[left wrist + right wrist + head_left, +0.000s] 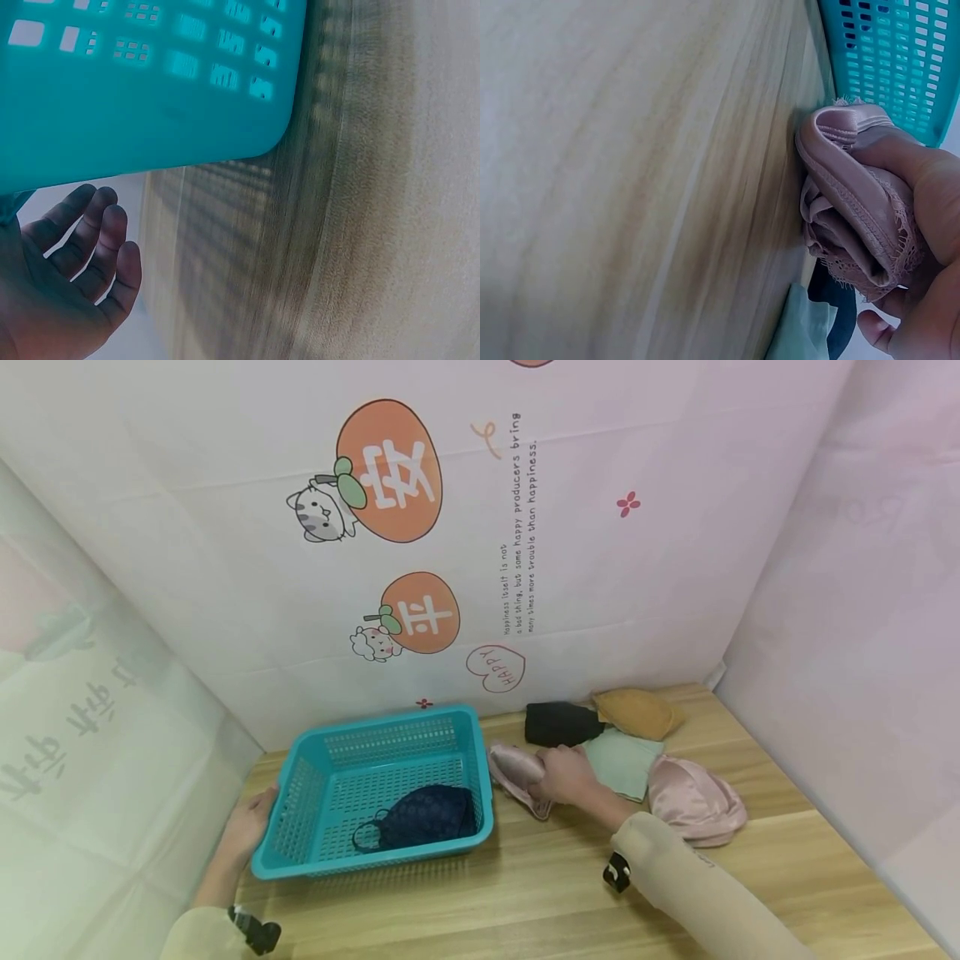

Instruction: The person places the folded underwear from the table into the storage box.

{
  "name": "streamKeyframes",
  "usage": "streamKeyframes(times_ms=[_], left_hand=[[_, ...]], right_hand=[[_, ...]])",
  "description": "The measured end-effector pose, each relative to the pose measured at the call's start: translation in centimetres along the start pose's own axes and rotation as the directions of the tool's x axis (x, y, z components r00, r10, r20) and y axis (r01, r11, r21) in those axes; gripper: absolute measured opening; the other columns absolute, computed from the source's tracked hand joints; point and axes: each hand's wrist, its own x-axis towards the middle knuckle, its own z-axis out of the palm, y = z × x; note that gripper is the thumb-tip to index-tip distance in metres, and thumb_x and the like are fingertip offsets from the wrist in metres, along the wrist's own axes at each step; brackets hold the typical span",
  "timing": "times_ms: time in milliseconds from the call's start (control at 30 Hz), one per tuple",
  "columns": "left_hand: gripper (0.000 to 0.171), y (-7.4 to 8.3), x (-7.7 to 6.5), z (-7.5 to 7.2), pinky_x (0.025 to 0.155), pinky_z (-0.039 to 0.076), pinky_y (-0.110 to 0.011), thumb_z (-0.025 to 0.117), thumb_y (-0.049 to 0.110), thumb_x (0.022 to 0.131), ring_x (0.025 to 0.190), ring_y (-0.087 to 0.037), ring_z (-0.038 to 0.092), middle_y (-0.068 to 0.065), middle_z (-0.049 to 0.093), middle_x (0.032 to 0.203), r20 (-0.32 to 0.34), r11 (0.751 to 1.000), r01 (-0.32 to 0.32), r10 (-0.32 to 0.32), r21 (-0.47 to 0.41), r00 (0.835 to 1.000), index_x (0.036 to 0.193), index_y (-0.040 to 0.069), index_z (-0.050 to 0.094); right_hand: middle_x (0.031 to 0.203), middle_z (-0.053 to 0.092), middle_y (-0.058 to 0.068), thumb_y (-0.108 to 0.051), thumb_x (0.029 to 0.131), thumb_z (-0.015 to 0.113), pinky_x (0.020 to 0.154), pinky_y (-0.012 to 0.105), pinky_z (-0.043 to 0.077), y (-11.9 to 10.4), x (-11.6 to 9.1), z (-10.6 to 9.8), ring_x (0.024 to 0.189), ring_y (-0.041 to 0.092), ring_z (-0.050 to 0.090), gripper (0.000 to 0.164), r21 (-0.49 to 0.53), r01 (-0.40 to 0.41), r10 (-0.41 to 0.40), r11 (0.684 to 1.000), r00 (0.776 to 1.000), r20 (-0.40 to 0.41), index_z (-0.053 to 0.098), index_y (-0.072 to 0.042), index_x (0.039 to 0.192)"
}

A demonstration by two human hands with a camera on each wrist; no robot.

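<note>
A turquoise plastic basket (375, 858) stands on the left of the table, with a folded navy bra (427, 817) inside. My left hand (251, 821) holds the basket's left rim; its curved fingers show below the rim in the left wrist view, the thumb hidden. Just right of the basket, my right hand (567, 774) grips a folded pink satin bra (517, 767). Lace trim and a rolled band of this pink bra (855, 202) show in the right wrist view, with the thumb pressed on its near side.
Right of and behind my right hand lie a black folded piece (562, 723), a mustard one (637, 712), a pale green one (622, 762) and another pink satin bra (693, 800). A printed white cloth wall (600, 568) rises behind the wooden table (570, 893).
</note>
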Motion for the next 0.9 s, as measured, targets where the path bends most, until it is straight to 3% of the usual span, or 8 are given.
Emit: streamKeyframes(times_ms=[300, 467, 733, 900], left_hand=[[0.100, -0.3, 0.0, 0.1, 0.100, 0.046, -0.061, 0.007, 0.071, 0.098, 0.132, -0.054, 0.045, -0.038, 0.039, 0.147, -0.005, 1.000, 0.001, -0.001, 0.003, 1.000, 0.152, -0.010, 0.026], [0.101, -0.3, 0.0, 0.1, 0.095, 0.051, -0.056, 0.008, 0.072, 0.097, 0.128, -0.052, 0.049, -0.038, 0.042, 0.145, -0.010, 1.000, -0.007, 0.007, 0.003, 1.000, 0.151, -0.011, 0.027], [0.099, -0.3, 0.1, 0.1, 0.098, 0.049, -0.057, 0.008, 0.071, 0.098, 0.130, -0.052, 0.048, -0.038, 0.040, 0.146, -0.008, 1.000, -0.007, 0.007, 0.007, 1.000, 0.152, -0.010, 0.026], [0.099, -0.2, 0.0, 0.1, 0.102, 0.046, -0.061, 0.007, 0.071, 0.098, 0.133, -0.054, 0.044, -0.039, 0.037, 0.148, -0.005, 1.000, -0.005, 0.005, 0.008, 1.000, 0.152, -0.010, 0.025]], right_hand=[[0.083, 0.070, 0.004, -0.044, 0.076, 0.081, 0.081, 0.052, 0.049, 0.2, 0.1, -0.5, 0.080, 0.025, 0.063, 0.042, 0.003, -0.003, 0.003, 1.000, 0.999, -0.041, 0.070, -0.010, 0.098], [0.078, 0.068, 0.003, -0.043, 0.075, 0.081, 0.077, 0.051, 0.049, 0.4, 0.2, -1.3, 0.076, 0.024, 0.062, 0.038, 0.011, 0.007, -0.006, 1.000, 0.997, -0.077, 0.068, -0.010, 0.091], [0.075, 0.067, 0.002, -0.041, 0.076, 0.082, 0.078, 0.055, 0.049, 0.7, 0.5, -2.2, 0.074, 0.023, 0.061, 0.038, 0.031, 0.017, -0.013, 0.999, 0.992, -0.129, 0.069, -0.010, 0.094], [0.073, 0.066, 0.003, -0.042, 0.075, 0.082, 0.077, 0.055, 0.049, 0.5, 0.5, -2.8, 0.073, 0.024, 0.061, 0.037, 0.027, 0.022, -0.018, 0.999, 0.988, -0.154, 0.066, -0.011, 0.087]])
